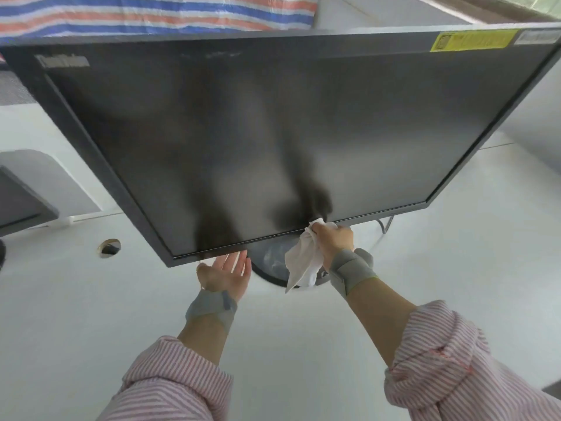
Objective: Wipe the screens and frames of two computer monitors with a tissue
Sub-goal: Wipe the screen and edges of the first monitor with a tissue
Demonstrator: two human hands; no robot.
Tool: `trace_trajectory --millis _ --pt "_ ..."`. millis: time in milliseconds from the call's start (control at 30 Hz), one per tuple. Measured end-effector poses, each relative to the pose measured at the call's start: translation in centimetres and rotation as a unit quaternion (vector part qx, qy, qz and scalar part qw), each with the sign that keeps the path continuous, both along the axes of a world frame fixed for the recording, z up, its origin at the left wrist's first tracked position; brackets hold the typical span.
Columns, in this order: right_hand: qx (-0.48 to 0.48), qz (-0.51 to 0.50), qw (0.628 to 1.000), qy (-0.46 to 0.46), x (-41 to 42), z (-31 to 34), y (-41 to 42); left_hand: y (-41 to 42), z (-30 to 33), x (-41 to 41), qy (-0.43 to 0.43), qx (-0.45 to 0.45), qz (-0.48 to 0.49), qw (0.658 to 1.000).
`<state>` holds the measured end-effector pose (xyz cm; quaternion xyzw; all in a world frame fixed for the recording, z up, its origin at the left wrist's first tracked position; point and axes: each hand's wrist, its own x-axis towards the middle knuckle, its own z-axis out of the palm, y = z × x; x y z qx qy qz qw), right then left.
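White tissue [303, 259] bunched up, top end pressed against the bottom frame of the big monitor [258, 132], loose end hanging down below. Pinched by the right hand [332, 243], fingers [318, 229] curled tight around the top of it. Just above those fingers, the dark screen, switched off, with blurry shadows of both arms in it. Tilted, that monitor, with the top edge leaning toward the camera.

Left of the tissue, the left hand [224, 273] palm up, fingers [239, 259] straight and a little apart, tips tucked under the bottom frame. Holding nothing. Cannot tell if the tips touch the frame.

Between the two hands and just behind the tissue, the round dark stand base [270, 265] of the monitor, sitting on the white surface [303, 344].

Grey straps [352, 268] wrapped on both wrists. Pink and white striped sleeves [440, 360] pushed up on both arms.

Far up and to the right of the fingers, a yellow sticker [473, 40] on the top frame. Far off to the left, the corner of a second monitor [21, 202], near the edge of the view. Between that one and the left hand, a round cable hole [109, 247] in the surface. At the very top, beyond the monitor, a sheet with blue, orange and white stripes [151, 13].
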<state>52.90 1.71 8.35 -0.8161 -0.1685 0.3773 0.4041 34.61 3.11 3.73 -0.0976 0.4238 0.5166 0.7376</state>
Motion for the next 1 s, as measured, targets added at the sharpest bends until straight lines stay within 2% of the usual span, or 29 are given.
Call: trace_trajectory --millis 133,267,333,467,600,733,800,1000 --pt "0.020 0.010 1.000 -0.018 6.4 0.4 -0.3 0.7 0.9 7.1 -0.047 -0.020 0.014 0.999" --pt "0.022 -0.047 0.999 0.000 11.5 0.2 -0.5 1.2 0.6 11.4 -0.027 -0.033 0.045 0.998" --pt "0.011 -0.040 0.999 -0.002 13.7 0.6 -0.6 1.5 0.4 12.0 -0.015 -0.034 0.063 0.997" --pt "0.003 -0.144 0.989 0.027 19.3 0.8 -2.1 1.9 0.2 12.7 0.006 -0.032 0.075 0.997" --pt "0.002 -0.073 0.991 -0.112 22.0 -0.7 -4.3 2.1 -0.7 13.5 0.013 -0.032 0.069 0.997" --pt "0.121 -0.045 0.969 -0.212 21.5 -0.8 -4.4 2.2 -1.0 14.1 0.006 -0.033 0.070 0.997" --pt "0.142 -0.052 0.961 -0.230 21.5 -1.1 -3.6 2.4 -1.0 14.3 -0.007 -0.028 0.075 0.997" --pt "0.115 -0.084 0.964 -0.223 20.7 -2.7 -2.4 2.2 0.5 14.5 -0.035 0.012 0.079 0.996"
